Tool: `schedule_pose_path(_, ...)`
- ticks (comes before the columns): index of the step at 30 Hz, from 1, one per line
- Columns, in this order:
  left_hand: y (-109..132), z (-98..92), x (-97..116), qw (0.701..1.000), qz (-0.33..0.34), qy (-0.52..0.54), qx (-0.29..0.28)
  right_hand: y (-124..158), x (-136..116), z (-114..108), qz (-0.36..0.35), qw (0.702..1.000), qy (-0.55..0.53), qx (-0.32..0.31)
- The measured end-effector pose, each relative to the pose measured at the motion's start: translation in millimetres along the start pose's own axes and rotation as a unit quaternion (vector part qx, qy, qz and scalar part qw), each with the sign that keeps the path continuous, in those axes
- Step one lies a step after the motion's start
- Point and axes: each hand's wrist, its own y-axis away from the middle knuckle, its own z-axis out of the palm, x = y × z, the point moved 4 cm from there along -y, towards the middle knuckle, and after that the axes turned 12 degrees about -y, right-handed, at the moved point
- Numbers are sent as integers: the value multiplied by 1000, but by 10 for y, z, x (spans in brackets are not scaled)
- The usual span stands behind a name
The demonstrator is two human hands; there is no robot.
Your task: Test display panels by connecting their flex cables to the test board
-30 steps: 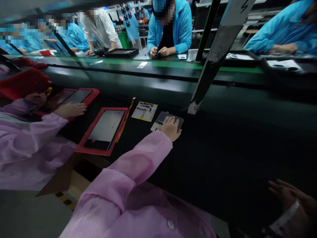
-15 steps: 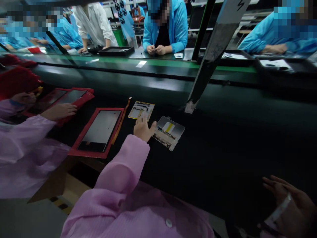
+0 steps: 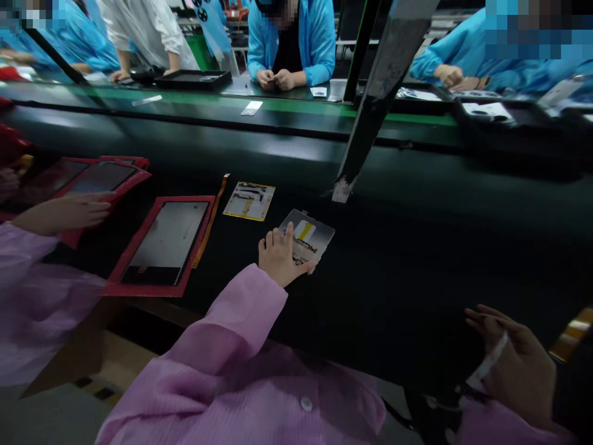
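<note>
While your left hand (image 3: 279, 261), fingers flat, covers one near corner of the grey panel (image 3: 311, 235), it lies skewed, long axis unclear; your right hand (image 3: 515, 360) hangs open.

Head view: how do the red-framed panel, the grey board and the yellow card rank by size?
1. red-framed panel, clearly largest.
2. grey board and yellow card: about alike. The left hand covers part of the board, so I won't rank them.

Dark conveyor belt (image 3: 417, 204), green-edged bench (image 3: 287, 105) beyond, slanted grey post (image 3: 370, 105), blue-coated workers (image 3: 319, 37) opposite.
</note>
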Motion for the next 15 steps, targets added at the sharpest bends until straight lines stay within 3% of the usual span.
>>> schedule_pose_path(7, -11, -97, 98, 994, 76, 19, -75, 0, 2, 32, -3, 999, -37, -9)
schedule_pose_path(11, -22, -127, 199, 984, 142, 33, -99, -9, 10, 12, -5, 999, -38, -6)
schedule_pose_path(15, -16, -91, 227, 978, 167, 49, -113, -15, 24, 8, -10, 999, -42, -11)
